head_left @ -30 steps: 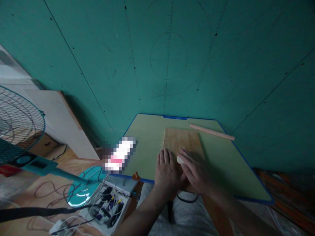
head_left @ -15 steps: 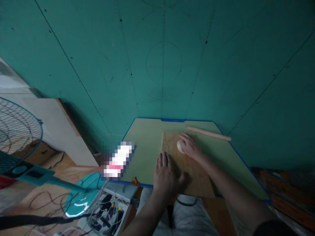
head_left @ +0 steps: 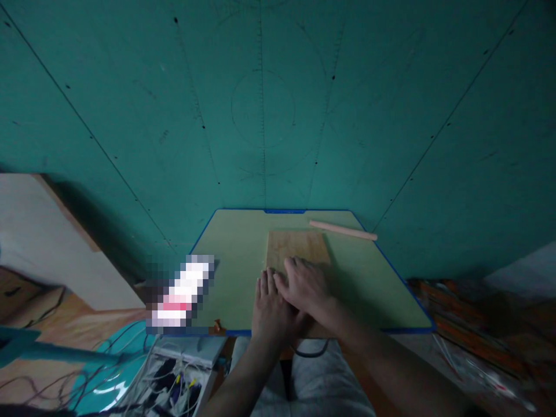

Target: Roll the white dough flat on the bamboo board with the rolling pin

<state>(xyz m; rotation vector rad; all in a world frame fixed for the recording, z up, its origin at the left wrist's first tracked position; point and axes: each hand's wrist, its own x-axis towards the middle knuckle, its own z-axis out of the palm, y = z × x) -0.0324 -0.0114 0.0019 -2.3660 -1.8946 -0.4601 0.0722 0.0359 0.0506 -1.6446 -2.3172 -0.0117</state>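
Note:
A wooden board (head_left: pixel 299 246) lies on the pale green tabletop in front of me. My left hand (head_left: pixel 273 310) rests flat along the board's left side, with its fingers stretched forward. Over the board, my right hand (head_left: pixel 306 286) is curled, close against the left hand and partly overlapping it near the thumb. The pale ball of dough seen earlier under the right hand is now hidden; nothing of it shows elsewhere on the board. A wooden rolling pin (head_left: pixel 343 230) lies beyond the board, at the table's far right edge.
A pale green table (head_left: pixel 234 243) with a blue rim stands against a green wall (head_left: pixel 278 133). A blurred bright object (head_left: pixel 182 292) is at its left edge. Below left are a box of cables (head_left: pixel 174 376) and a teal fan base (head_left: pixel 104 376). A white panel (head_left: pixel 65 243) leans left.
My right hand has drawn back toward me, from the board's far part to beside my left hand. The dough ball has gone out of sight. The camera view has turned right.

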